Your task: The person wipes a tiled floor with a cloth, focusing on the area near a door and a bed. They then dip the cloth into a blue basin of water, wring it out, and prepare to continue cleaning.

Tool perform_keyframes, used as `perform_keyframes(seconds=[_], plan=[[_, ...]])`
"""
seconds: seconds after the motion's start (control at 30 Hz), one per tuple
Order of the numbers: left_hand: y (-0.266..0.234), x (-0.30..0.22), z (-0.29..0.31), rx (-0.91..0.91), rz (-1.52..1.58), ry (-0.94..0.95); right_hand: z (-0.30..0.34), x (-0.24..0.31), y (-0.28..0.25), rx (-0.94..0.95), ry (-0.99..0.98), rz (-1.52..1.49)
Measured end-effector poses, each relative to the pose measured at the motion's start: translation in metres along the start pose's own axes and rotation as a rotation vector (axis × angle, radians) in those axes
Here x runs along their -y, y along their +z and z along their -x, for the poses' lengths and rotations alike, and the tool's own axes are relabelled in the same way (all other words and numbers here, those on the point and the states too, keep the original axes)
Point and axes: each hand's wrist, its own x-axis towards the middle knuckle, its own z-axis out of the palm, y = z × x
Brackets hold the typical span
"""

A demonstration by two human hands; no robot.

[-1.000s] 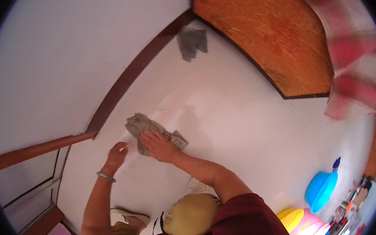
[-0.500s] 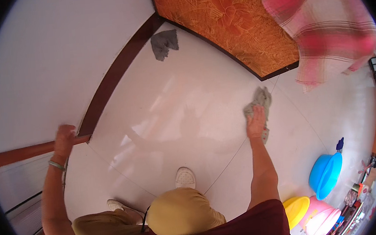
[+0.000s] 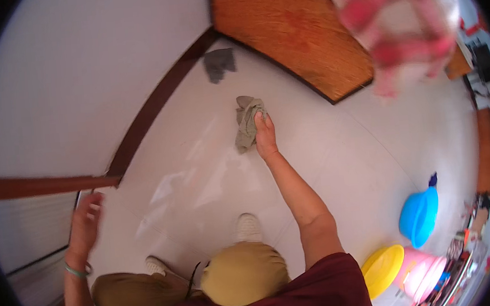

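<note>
My right hand (image 3: 266, 134) grips a crumpled grey-green cloth (image 3: 247, 125) against the pale tiled floor (image 3: 309, 165), with that arm stretched forward. The cloth bunches out to the left of my fingers. Over by the left wall, near the end of the brown skirting, my left hand (image 3: 86, 217) hangs with loosely bent fingers apart and nothing in them. A green bangle (image 3: 77, 271) circles its wrist. Farther off, a dark grey rag (image 3: 219, 64) lies flat on the floor in the corner between skirting and bed panel.
An orange-brown bed panel (image 3: 299, 39) closes the far side, with a pink checked cloth (image 3: 398, 11) hanging over it. Dark skirting (image 3: 155, 108) runs along the left wall. At the right stand blue (image 3: 419, 215), yellow (image 3: 383, 270) and pink (image 3: 420, 274) basins. My shoe (image 3: 248, 226) is near the middle.
My right hand has swept the cloth leftward and slightly farther from me across the floor. My left hand has lowered a little and its fingers have loosened. The whole view has shifted slightly.
</note>
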Motion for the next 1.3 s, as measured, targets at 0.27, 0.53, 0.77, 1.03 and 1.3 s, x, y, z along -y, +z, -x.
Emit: perform_keyframes(seconds=[0.27,0.53,0.77,1.03,1.3], plan=[[0.001,-0.041,0.060,0.515,-0.206,0.313,0.098,-0.024,0.194,0.710,-0.359,0.288],[-0.015,0.019,0.061,0.474,-0.212,0.218,0.220,-0.173,0.297,1.423,-1.370,0.625],[-0.010,0.025,0.016,0.506,-0.165,0.150,0.138,-0.153,0.318,1.206,-0.950,0.886],[0.028,0.043,-0.025,0.618,-0.221,0.031,0.012,-0.111,0.241,0.674,-0.904,1.161],[0.071,0.084,-0.044,0.684,-0.219,0.008,-0.029,-0.086,0.044,0.240,-0.500,1.384]])
